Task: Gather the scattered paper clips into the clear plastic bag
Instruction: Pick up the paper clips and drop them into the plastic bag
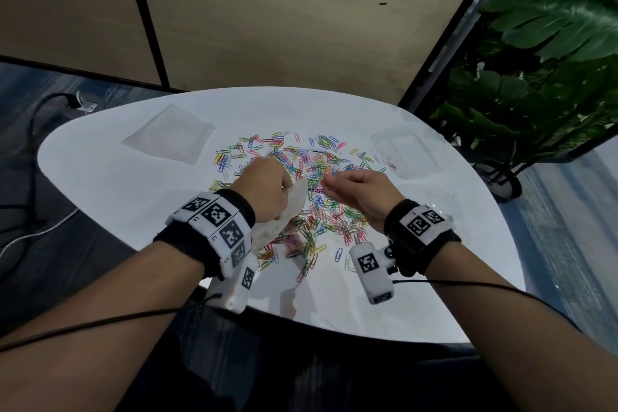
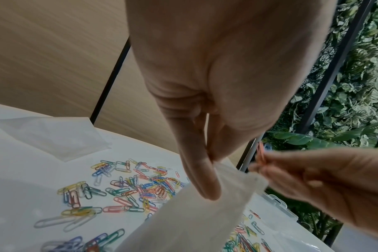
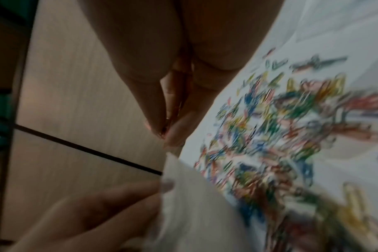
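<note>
**White rounded table, items on the surface**

White table (image 1: 133, 211), rounded edge. Centre: a broad scatter of coloured paper clips (image 1: 317, 211) in blue, green, yellow, pink and red, some overlapping. At 10 o'clock from the scatter: a flat clear plastic bag (image 1: 169, 134), apart from the clips. At 2 o'clock: a clear plastic box (image 1: 406, 152), just beside the outermost clips.

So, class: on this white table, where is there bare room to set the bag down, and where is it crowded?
Bare patches of the white table: left of the coloured paper clips, below the flat clear plastic bag; and the near edge, between the wrists. Crowded: the centre, under the left hand and right hand.
</note>
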`<state>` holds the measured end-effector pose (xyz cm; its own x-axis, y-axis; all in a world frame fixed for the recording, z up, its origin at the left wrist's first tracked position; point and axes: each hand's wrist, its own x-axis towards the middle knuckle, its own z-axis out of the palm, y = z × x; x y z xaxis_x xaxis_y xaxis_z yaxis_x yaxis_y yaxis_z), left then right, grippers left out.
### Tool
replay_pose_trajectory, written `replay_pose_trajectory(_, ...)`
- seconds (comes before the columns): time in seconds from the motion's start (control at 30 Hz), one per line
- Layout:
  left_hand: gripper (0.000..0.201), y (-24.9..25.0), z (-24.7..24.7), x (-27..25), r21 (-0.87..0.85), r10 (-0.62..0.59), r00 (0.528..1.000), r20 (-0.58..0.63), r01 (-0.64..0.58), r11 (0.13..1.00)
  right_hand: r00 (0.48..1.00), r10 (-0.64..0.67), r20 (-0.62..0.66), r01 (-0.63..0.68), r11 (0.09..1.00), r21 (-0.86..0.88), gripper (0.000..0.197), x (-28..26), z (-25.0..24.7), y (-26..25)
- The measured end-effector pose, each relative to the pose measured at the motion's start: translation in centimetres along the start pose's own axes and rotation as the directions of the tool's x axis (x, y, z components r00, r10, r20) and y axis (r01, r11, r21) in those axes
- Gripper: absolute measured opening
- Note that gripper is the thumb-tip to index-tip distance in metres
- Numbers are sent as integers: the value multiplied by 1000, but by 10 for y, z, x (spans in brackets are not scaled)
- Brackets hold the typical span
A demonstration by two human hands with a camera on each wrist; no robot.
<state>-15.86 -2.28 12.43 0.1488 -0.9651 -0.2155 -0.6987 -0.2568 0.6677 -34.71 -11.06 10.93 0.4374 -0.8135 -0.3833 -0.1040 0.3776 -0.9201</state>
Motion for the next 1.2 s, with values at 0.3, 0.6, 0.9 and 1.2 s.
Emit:
replay_pose_trajectory(0.3, 27, 9, 6, 1, -23, 13, 999, -41, -14, 1000, 971, -232, 55, 206, 700, -684, 6, -10, 41, 12)
replay_pose_trajectory(0.6, 30, 6, 5, 4, 8, 39, 998, -48, -38, 999, 942, -216, 258, 327, 408, -852, 30, -2, 56, 16)
replay_pose_trajectory(0.9, 27, -4, -2, 7, 4, -1, 995, -98, 2, 1000, 989, -128, -69, -32, 273, -962, 46, 11, -30, 10)
replay_pose_trajectory(1.2, 28, 4, -3, 8, 46, -40, 998, -39, 42, 998, 969, 231, -85, -109, 91, -990, 129, 18, -50, 83)
